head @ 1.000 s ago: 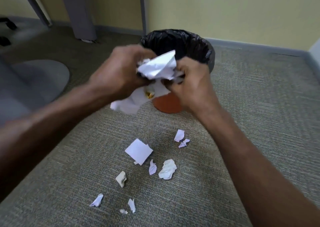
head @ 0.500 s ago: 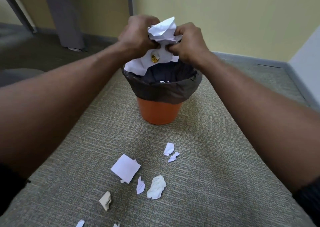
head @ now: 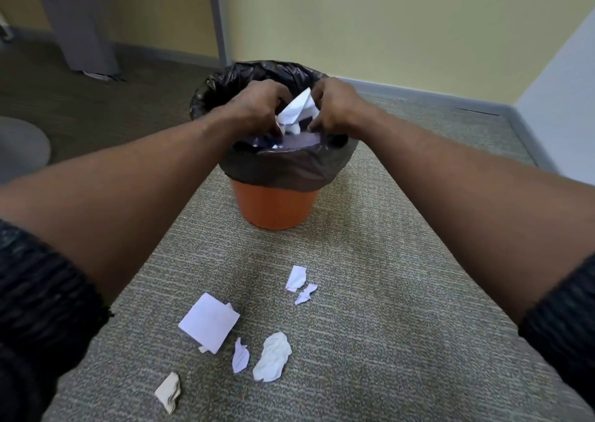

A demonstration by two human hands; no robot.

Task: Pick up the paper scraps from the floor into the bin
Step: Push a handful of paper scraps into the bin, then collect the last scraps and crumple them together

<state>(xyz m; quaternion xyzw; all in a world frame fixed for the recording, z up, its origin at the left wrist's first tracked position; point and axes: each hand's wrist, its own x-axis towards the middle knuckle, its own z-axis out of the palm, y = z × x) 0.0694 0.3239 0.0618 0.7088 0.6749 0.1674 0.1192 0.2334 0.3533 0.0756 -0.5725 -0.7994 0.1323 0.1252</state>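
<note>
An orange bin (head: 273, 207) lined with a black bag stands on the carpet ahead. Both hands reach into its mouth, gripping one crumpled white paper (head: 297, 110) between them: my left hand (head: 260, 107) on its left side, my right hand (head: 335, 107) on its right. More white paper lies inside the bin below it. On the carpet in front lie several scraps: a flat square sheet (head: 209, 321), a crumpled wad (head: 273, 360), a small strip (head: 240, 355), two small pieces (head: 296, 278) nearer the bin, and a beige piece (head: 169, 391).
A yellow wall with grey skirting runs behind the bin. A grey furniture leg (head: 80, 28) and a thin metal post (head: 219, 19) stand at the back left. A round grey base (head: 22, 147) sits at the left edge. A pale wall (head: 563, 112) closes the right side.
Both hands have carried the crumpled paper from in front of me to above the bin and now down into its mouth. The scraps on the floor have not moved.
</note>
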